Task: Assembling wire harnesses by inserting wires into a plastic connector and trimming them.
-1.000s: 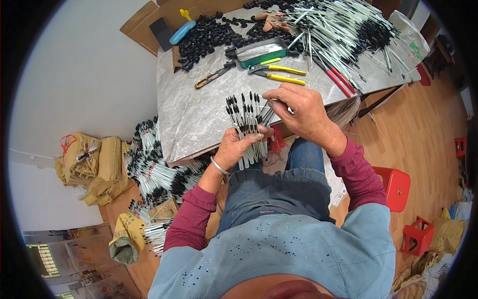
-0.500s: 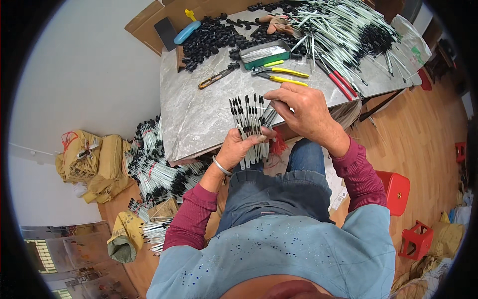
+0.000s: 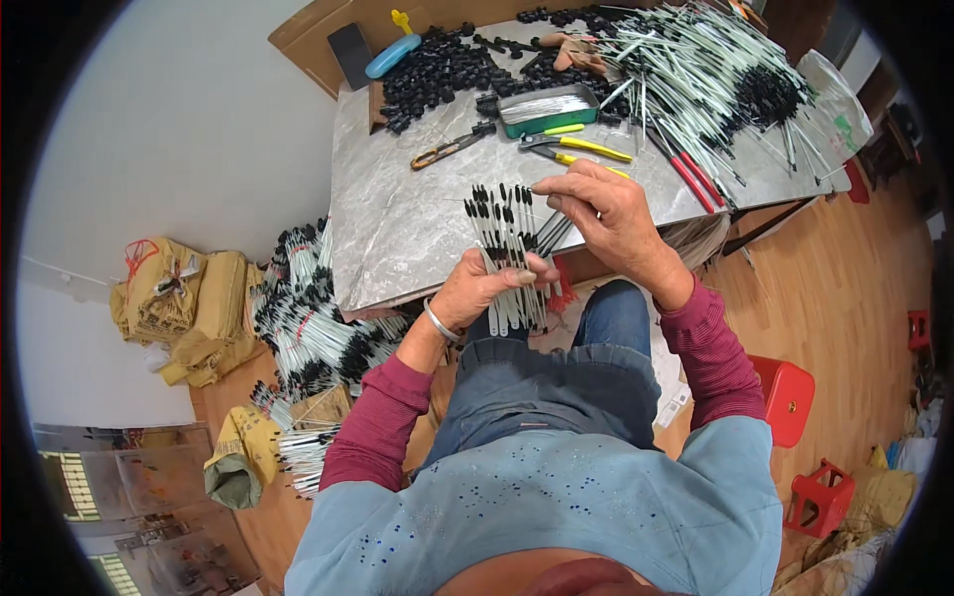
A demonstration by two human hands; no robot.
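Note:
My left hand [image 3: 484, 286] grips a fanned bundle of thin white rods with black tips [image 3: 504, 248], held upright over the near edge of the grey table [image 3: 397, 228]. My right hand [image 3: 602, 211] is just to the right of the bundle's top, its fingertips pinched at a rod near the black tips. Both sleeves are dark red.
On the table lie yellow-handled pliers [image 3: 581, 147], a green tin tray [image 3: 548, 107], a heap of black caps [image 3: 437, 74] and a big pile of white rods [image 3: 711, 79]. Bundled rods [image 3: 308, 328] and tan sacks [image 3: 184, 303] lie on the floor at left. A red stool [image 3: 785, 397] stands right.
The bundle and both hands keep almost the same place; my right hand's fingers have shifted slightly at the top of the rods.

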